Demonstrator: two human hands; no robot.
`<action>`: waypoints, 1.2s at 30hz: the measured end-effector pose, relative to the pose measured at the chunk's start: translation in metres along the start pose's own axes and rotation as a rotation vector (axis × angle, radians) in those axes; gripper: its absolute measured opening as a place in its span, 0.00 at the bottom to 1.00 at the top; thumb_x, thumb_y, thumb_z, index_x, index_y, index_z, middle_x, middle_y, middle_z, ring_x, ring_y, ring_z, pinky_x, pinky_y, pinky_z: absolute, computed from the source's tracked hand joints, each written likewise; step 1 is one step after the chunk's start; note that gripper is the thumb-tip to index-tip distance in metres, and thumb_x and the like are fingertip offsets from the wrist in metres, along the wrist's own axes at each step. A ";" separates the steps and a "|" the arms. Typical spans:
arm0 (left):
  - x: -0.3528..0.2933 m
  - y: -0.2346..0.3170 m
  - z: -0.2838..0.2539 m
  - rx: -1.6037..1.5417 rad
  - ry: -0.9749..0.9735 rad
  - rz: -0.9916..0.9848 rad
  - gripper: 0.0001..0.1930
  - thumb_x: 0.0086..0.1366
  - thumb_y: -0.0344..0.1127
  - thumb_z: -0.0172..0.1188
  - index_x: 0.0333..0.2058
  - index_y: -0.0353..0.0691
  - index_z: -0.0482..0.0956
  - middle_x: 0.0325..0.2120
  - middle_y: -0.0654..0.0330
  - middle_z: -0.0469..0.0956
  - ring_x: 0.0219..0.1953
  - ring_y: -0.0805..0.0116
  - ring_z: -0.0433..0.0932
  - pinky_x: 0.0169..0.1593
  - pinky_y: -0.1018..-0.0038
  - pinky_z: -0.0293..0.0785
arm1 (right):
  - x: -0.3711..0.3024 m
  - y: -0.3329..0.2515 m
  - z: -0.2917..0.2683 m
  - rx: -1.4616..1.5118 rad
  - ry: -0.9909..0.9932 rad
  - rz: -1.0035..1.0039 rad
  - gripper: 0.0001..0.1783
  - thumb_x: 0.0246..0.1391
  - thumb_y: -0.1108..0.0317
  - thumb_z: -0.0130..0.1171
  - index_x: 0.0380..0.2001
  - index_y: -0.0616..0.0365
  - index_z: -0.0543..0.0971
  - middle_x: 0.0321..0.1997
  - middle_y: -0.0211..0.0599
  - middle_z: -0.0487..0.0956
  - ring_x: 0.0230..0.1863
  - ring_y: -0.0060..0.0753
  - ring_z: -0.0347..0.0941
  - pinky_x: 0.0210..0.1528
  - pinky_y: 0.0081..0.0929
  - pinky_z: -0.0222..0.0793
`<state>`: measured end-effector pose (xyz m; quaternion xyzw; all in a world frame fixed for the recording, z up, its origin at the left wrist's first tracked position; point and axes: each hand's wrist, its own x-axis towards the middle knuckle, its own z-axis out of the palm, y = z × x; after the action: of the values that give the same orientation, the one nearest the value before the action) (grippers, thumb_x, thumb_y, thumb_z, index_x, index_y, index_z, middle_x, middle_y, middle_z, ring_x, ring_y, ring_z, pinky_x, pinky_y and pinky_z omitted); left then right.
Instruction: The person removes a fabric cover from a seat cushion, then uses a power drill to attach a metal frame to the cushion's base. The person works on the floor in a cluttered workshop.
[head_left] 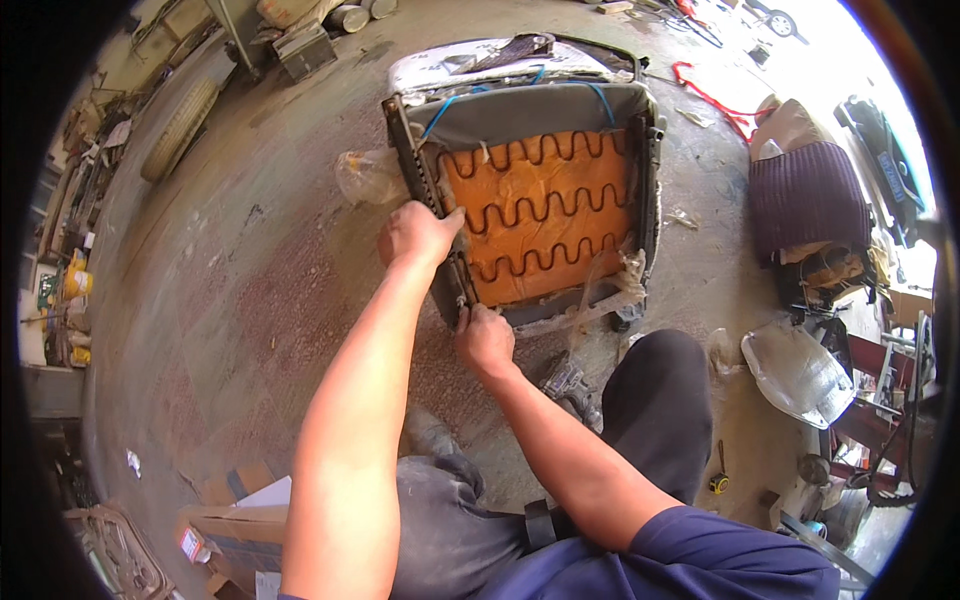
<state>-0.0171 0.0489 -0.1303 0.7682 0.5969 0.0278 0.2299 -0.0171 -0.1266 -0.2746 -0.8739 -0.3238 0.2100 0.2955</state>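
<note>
A vehicle seat lies on the floor in front of me with its underside up, showing an orange-brown panel point(535, 210) crossed by wavy dark springs point(545, 207). Along its left side runs a dark metal seat rail point(408, 150). My left hand point(418, 232) is closed around the middle of this rail, thumb toward the springs. Closer to me, my right hand point(486, 340) grips the rail's near end at the seat's front left corner; its fingertips are partly hidden. Grey cover material point(520, 110) and blue ties point(604, 104) show at the far side.
A tire point(181, 128) and a dark battery-like box point(304, 50) are at the far left. To the right sit a purple ribbed seat cushion point(808, 200), a silver panel point(798, 372) and a yellow tape measure point(719, 483). A cardboard box point(240, 525) stands near my left leg.
</note>
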 end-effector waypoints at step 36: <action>0.008 -0.005 0.004 0.012 0.003 0.013 0.30 0.63 0.65 0.76 0.44 0.40 0.94 0.44 0.49 0.93 0.49 0.49 0.92 0.54 0.53 0.87 | 0.278 0.038 -0.358 -0.278 0.254 -0.009 0.30 0.73 0.43 0.60 0.38 0.63 0.89 0.31 0.49 0.91 0.44 0.52 0.91 0.59 0.46 0.82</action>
<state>-0.0176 0.0562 -0.1375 0.7733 0.5924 0.0270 0.2243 0.3952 -0.0941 -0.0845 -0.9244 -0.3136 0.0500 0.2113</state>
